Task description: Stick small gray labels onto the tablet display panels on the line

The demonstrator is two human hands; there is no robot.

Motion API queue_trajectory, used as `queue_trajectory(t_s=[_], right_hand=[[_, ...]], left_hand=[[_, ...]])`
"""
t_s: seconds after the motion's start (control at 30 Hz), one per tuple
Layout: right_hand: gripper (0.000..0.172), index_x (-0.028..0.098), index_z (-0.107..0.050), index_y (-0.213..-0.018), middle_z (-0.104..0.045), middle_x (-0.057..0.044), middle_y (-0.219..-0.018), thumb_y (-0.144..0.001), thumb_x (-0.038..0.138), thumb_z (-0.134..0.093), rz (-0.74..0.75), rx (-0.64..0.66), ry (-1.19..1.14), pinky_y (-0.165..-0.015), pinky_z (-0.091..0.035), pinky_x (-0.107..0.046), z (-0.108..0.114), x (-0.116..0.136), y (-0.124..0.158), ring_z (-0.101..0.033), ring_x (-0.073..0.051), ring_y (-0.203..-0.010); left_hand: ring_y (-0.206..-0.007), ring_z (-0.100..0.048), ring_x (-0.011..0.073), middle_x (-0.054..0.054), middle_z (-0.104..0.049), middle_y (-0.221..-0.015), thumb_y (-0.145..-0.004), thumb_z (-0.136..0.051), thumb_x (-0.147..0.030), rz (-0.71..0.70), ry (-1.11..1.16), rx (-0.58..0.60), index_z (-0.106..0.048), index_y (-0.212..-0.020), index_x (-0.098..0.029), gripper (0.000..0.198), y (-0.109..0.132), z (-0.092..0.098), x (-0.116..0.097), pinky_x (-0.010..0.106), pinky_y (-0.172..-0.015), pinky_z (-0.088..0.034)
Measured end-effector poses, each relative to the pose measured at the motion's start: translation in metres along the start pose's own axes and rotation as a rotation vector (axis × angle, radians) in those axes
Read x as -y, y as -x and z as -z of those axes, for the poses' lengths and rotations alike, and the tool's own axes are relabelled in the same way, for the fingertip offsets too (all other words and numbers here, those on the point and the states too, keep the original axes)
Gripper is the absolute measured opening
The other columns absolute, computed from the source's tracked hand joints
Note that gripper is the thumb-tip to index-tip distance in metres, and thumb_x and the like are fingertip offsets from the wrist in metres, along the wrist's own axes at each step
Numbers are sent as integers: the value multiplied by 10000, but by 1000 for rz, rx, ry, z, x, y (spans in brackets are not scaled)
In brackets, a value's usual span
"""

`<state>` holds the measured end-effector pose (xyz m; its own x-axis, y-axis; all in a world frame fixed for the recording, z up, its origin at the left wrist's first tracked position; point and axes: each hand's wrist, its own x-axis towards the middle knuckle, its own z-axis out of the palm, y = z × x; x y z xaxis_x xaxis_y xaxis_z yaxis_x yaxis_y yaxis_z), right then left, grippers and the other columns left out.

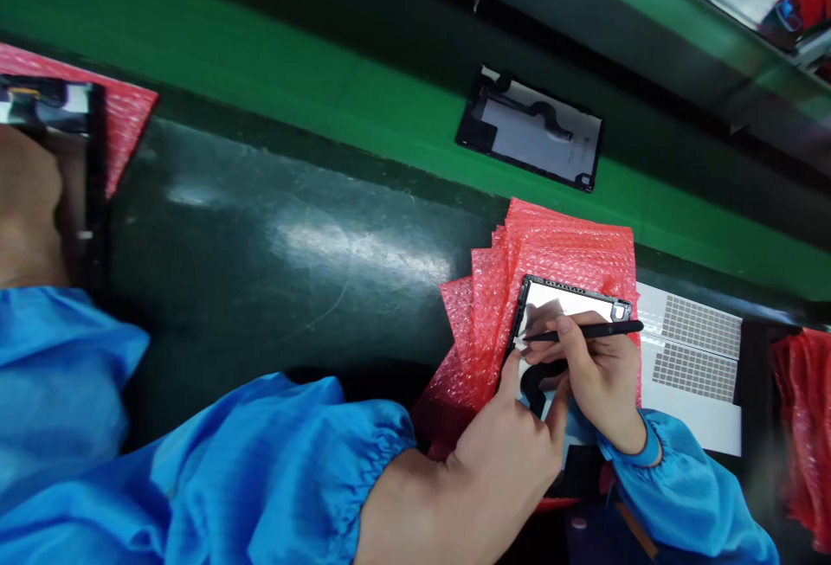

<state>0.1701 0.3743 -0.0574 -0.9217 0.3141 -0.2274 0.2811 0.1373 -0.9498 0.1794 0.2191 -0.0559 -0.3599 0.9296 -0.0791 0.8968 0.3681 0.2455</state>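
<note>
The bench (292,288) gives me a firm base, but the red bags (571,245) piled on it are springy, so I'd press lightly or everything will rock. To their right the sheet (698,388) lies on the bench; I'd watch that my right sleeve doesn't drag it. My panel (555,295) lies on top of the bags, under both hands, its cable (536,383) bending between them; I'd load the frame edge rather than the face or that cable. My left hand (512,452) has thumb and forefinger spread, gripping nothing I can see, the forefinger at the panel's left edge as a steady; its other fingers I can't make out. My right hand (597,366) is closed around the slim black tool (607,329), held low like a pen, which suits small strokes. Its tip meets a tiny white tab (519,343), best worked gently, at a shallow angle
</note>
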Motion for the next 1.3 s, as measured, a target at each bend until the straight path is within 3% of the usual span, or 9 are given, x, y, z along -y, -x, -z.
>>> queue_trajectory(t_s=[0.27,0.33,0.57,0.73,0.87,1.0,1.13,1.2,1.3], right_hand=[[260,231,-760,-910,-811,-45,-699,-1012,469,-736,33,-6,31,-549,-711,-313,0,0,-2,-796,-235,-559],[255,234,-761,-917,-816,-46,-710,-1013,469,-736,24,-8,17,-555,-713,-311,0,-1,-2,-804,-238,-576],[234,239,-769,-931,-829,-47,-753,-1013,456,-741,22,-12,-14,-562,-716,-302,0,-3,2,-815,-241,-608],[252,212,-760,-943,-823,-45,-734,-1027,446,-719,28,-2,32,-565,-706,-283,0,-4,2,-811,-222,-599],[249,196,-752,-957,-822,-33,-734,-1039,427,-705,39,9,90,-582,-696,-251,1,-5,2,-815,-200,-616],[242,197,-748,-990,-823,-34,-745,-1045,427,-697,19,31,97,-593,-696,-252,-1,-7,0,-818,-200,-630],[269,205,-752,-984,-822,-38,-748,-1034,466,-708,-5,10,-9,-563,-693,-262,1,-4,0,-806,-207,-590],[295,205,-748,-958,-818,-40,-738,-1030,488,-707,19,-18,-71,-531,-686,-275,9,0,3,-794,-214,-555],[290,201,-747,-947,-815,-40,-732,-1030,477,-715,91,-66,-97,-556,-693,-305,25,-2,12,-798,-223,-568]], left_hand=[[-908,-789,355,87,-807,-1085,-850,-691,-224,-55,-10,-5,-802,-1183,-271,355,0,1,0,700,-1078,-536],[-895,-788,366,110,-811,-1065,-782,-732,-182,-53,-18,2,-802,-1168,-247,398,1,2,1,687,-1073,-547],[-1032,-796,347,19,-790,-1104,-817,-502,-202,35,-17,2,-758,-1271,-305,532,2,5,5,581,-796,-649],[-1101,-778,300,-15,-797,-1068,-861,-325,-182,4,45,21,-786,-1235,-260,598,0,5,8,514,-894,-597],[-1058,-790,303,-7,-818,-1027,-869,-432,-196,-51,44,36,-801,-1143,-233,462,-2,8,12,576,-1091,-521],[-916,-800,348,123,-834,-982,-885,-645,-277,-65,-12,39,-761,-1230,-140,389,-6,12,17,610,-1156,-473],[-724,-770,346,150,-810,-821,-910,-703,-465,-139,-17,26,-751,-1161,-113,435,-6,19,28,590,-1109,-488],[-655,-747,304,103,-779,-753,-981,-622,-461,-130,64,-18,-736,-1029,-163,323,-3,26,38,509,-953,-566],[-596,-719,281,65,-725,-685,-1066,-480,-358,152,136,-24,-668,-921,-196,287,4,32,56,392,-624,-506]])
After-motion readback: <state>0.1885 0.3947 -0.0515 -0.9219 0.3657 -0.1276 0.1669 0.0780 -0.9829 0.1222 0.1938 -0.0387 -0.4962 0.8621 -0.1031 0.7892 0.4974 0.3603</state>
